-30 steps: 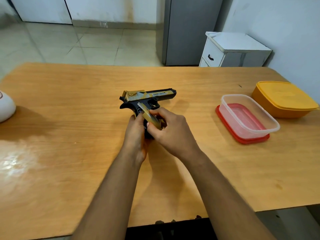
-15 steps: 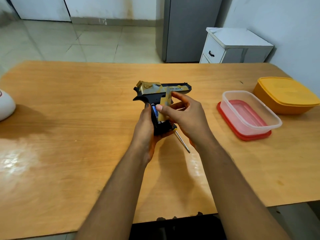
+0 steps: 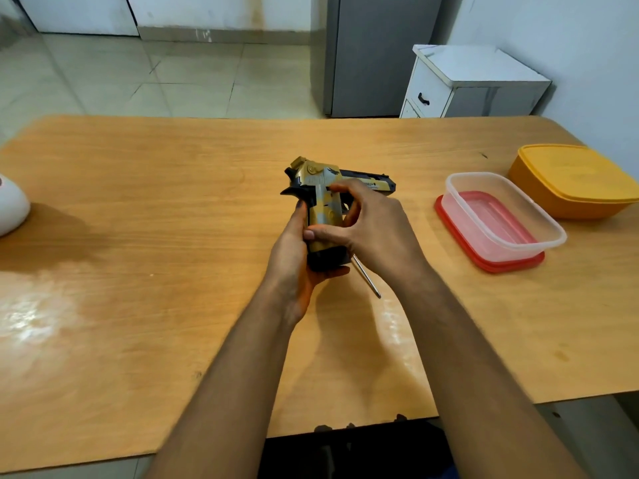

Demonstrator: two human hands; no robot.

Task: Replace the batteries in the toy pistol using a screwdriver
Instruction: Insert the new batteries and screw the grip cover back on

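A black and gold toy pistol [image 3: 323, 188] is held above the middle of the wooden table [image 3: 138, 202], barrel pointing right. My left hand [image 3: 294, 261] wraps the black grip from the left and below. My right hand [image 3: 377, 233] presses the gold battery cover [image 3: 323, 219] flat on the grip's side with thumb and fingers. A screwdriver's metal shaft [image 3: 366, 276] sticks out down and to the right from under my right hand; its handle is hidden in the palm. No batteries are visible.
A clear plastic container [image 3: 508, 216] stands on its red lid [image 3: 484, 261] at the right. Behind it sits a closed orange box [image 3: 570, 181]. A white object [image 3: 12, 205] lies at the left edge. A white cabinet [image 3: 473, 84] stands beyond the table.
The gold cover went from held loose beside the open grip, where a battery showed, to lying flat on the grip. The pistol rose and shifted slightly right.
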